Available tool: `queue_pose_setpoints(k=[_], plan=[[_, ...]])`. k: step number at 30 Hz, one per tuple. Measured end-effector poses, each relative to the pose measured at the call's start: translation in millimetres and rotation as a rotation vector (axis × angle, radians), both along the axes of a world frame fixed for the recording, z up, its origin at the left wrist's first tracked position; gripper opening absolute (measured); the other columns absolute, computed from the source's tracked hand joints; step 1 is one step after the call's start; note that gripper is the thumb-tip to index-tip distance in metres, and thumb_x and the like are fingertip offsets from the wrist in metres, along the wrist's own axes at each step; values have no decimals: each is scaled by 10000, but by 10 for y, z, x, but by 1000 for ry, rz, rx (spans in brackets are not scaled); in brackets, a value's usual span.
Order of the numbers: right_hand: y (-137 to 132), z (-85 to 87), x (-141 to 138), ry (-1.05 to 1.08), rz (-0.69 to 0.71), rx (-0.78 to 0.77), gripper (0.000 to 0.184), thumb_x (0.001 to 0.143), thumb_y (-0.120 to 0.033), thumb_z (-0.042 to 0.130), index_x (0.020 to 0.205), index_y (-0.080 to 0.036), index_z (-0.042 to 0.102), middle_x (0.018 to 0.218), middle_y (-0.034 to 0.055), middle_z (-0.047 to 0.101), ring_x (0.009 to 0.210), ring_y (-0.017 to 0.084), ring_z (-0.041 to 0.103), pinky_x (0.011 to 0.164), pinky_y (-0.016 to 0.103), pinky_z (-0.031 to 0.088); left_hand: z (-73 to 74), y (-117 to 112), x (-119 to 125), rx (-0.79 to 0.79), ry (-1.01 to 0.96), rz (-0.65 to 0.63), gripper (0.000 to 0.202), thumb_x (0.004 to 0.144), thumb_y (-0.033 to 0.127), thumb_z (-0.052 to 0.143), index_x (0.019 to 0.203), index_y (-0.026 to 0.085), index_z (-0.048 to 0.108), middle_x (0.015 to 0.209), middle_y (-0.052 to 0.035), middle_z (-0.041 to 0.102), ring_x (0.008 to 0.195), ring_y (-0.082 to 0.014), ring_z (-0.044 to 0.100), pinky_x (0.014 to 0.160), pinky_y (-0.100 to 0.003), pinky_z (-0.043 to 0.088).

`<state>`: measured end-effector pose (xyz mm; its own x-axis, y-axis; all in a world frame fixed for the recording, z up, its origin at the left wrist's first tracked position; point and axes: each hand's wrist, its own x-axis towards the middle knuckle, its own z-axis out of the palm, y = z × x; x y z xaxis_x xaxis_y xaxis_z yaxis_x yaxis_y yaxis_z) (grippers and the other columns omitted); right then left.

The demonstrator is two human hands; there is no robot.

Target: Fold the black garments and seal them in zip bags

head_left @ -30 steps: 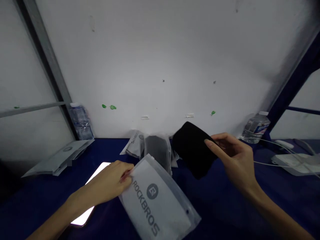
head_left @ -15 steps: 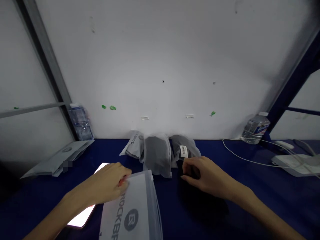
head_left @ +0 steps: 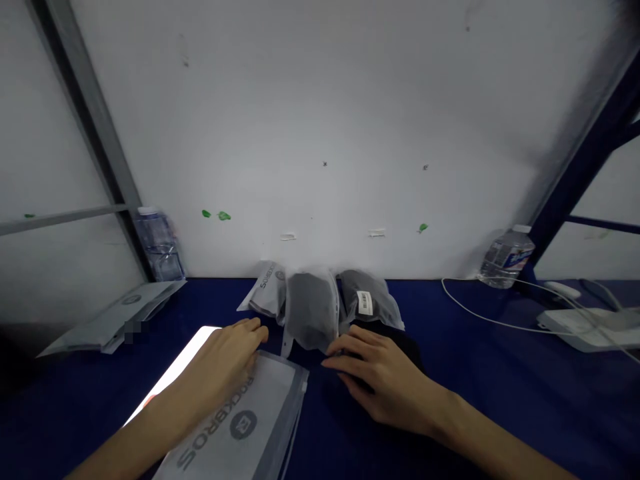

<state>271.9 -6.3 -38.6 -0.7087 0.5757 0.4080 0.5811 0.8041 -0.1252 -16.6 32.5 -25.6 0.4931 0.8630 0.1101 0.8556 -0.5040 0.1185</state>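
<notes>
My left hand point(head_left: 233, 353) is at the upper edge of a frosted ROCKBROS zip bag point(head_left: 260, 413), fingers curled on its corner, fingertips partly hidden. The bag slants toward the lower left, partly under my forearm. My right hand point(head_left: 373, 377) has its fingers bent around part of a soft black item point(head_left: 405, 343); its kind is hard to make out against the dark blue table. Just beyond the hands, along the wall, lie a small ROCKBROS bag point(head_left: 267, 293), a frosted bag with dark contents point(head_left: 311, 310) and another with a barcode label point(head_left: 367, 300).
A lit phone screen point(head_left: 175, 363) lies under my left forearm. More flat bags point(head_left: 125, 310) are at the left. Water bottles stand at the left point(head_left: 160, 247) and right point(head_left: 507, 257) corners. A white cable point(head_left: 480, 320) runs to a white power strip point(head_left: 575, 330).
My right hand has moved left and its fingers have spread somewhat. The zip bag under my left hand has tilted and shifted left and down, showing more of its lettering.
</notes>
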Motion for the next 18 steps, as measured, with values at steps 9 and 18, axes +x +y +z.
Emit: queue_pose_setpoints(k=[9, 18], plan=[[-103, -51, -176, -214, 144, -135, 869, 693, -5, 534, 1497, -304, 394, 1513, -67, 478, 1101, 243, 501, 1006, 405, 381, 135, -80, 59, 79, 54, 47, 141, 860, 118, 466, 825, 200, 575, 938, -57, 611, 856, -234, 601, 619, -307, 372], [-43, -7, -146, -116, 85, -269, 574, 811, -10, 451, 1302, -267, 600, 1420, -45, 583, 1138, 232, 518, 1029, 429, 399, 115, -358, -81, -227, -39, -32, 331, 812, 503, 680, 1021, 253, 730, 1034, -67, 721, 973, -326, 660, 823, -448, 489]])
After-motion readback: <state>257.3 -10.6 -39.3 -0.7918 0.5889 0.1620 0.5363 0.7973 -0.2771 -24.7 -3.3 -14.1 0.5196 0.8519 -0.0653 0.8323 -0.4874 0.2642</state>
